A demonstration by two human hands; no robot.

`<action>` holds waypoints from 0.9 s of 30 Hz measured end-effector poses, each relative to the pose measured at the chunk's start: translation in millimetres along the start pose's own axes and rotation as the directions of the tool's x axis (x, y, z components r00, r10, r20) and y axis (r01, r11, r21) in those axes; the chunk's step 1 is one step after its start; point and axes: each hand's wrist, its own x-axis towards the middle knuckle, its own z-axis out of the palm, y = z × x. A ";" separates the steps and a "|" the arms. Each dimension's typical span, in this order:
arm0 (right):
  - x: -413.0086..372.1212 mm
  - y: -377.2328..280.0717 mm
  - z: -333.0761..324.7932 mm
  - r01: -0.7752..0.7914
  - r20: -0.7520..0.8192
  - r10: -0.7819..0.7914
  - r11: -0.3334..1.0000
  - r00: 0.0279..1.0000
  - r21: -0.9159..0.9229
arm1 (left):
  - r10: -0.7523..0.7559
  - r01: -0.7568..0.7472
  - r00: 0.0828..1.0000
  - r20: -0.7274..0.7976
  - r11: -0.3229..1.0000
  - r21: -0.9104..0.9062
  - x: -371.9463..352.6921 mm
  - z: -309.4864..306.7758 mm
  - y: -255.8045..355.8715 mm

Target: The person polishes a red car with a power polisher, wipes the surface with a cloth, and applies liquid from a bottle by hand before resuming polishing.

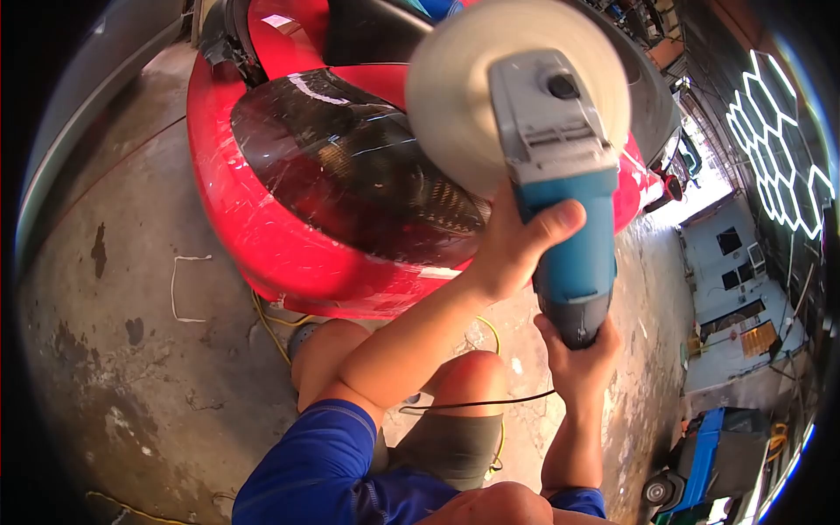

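Polisher, teal and grey, held in both hands above the right side of a red car body. The front part of the tool is gripped by the left hand: thumb laid across the top of the teal housing, remaining fingers largely hidden by the tool, their exact closure not determinable. The dark rear end is gripped by the right hand, thumb and fingers closed in from either side, palm set behind the end.

Round cream pad carried at the tool's head; its surface is blurred. The upper right part of the car body is overlapped by it, as is the right end of a dark glossy panel set into the red surface. Whether the panel or paint is touched by the pad cannot be told from this angle.

Pale scuffs and streaks noted along the near rounded edge of the car body. A black cord is seen in front of the knees, reaching the right wrist. A yellow cord is laid on the stained floor, by the car body's near edge. A white bracket-shaped line is noted on the floor left of that edge. Hexagonal lights are mounted at far right; a blue and black vehicle is parked below them.
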 end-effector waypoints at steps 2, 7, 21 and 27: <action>-10.6 10.9 -7.7 -0.027 -0.014 0.027 0.999 1.000 0.024 | 0.010 -0.010 1.000 0.007 1.000 -0.022 -5.0 8.9 -18.2; -61.1 48.8 -36.3 -0.172 -0.060 0.173 0.985 0.983 0.031 | -0.174 0.176 0.984 0.032 0.980 -0.090 -43.1 41.0 -82.4; -56.1 26.4 -40.4 -0.307 -0.031 0.306 0.952 0.951 0.001 | -0.146 0.146 0.989 0.009 0.986 -0.077 -33.0 40.0 -71.6; -0.6 -23.7 -3.3 -0.078 0.011 0.078 0.997 0.997 0.018 | 0.113 -0.106 0.992 -0.059 0.989 0.100 7.7 8.3 -0.6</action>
